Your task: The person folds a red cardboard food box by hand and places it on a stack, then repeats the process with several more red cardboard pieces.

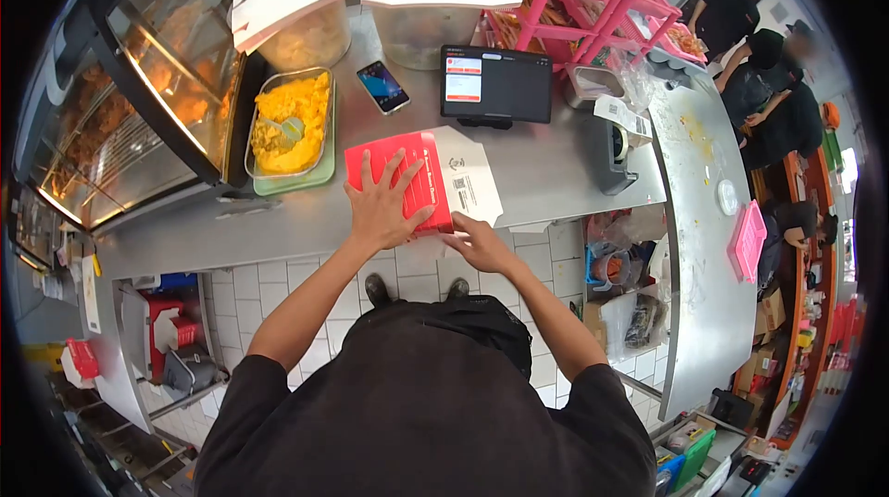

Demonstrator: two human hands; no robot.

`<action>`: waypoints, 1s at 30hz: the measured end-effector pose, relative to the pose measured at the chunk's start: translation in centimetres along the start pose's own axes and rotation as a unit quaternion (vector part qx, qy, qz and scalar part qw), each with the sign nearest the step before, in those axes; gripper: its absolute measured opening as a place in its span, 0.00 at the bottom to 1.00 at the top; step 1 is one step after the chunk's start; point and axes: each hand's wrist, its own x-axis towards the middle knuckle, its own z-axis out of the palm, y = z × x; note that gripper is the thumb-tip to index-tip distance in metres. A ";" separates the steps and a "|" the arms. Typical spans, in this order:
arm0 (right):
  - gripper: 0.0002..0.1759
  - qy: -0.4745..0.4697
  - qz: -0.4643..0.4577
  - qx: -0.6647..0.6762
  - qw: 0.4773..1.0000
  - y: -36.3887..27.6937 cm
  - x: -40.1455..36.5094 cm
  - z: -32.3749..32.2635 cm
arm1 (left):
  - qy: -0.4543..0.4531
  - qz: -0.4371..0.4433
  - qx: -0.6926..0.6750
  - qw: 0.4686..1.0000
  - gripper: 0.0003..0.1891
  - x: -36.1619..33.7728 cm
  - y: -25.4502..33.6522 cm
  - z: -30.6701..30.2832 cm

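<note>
A red cardboard food box (428,184) with a white flap (470,180) lies on the steel counter in front of me. The flap sticks out to the right and bears small black print. Flat on the red panel rests my left hand (381,203), its fingers spread wide. My right hand (479,245) grips the box's near right corner, thumb and fingers at the edge; part of its fingers is hidden. Close behind the box are a phone (383,88) and a dark tablet (496,87) with its screen lit.
A tray of yellow food (292,122) with a scoop stands left, beside a heated glass display case (167,62). White-lidded tubs (421,29) and pink crates (574,11) line the back. Right are a label printer (616,156) and a pink tray (746,240). Several people stand far right.
</note>
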 end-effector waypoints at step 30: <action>0.19 0.505 0.292 0.129 0.802 -4.8 -10.9 -4.2 | 0.206 0.233 0.006 0.950 0.39 29.4 -13.0 -13.9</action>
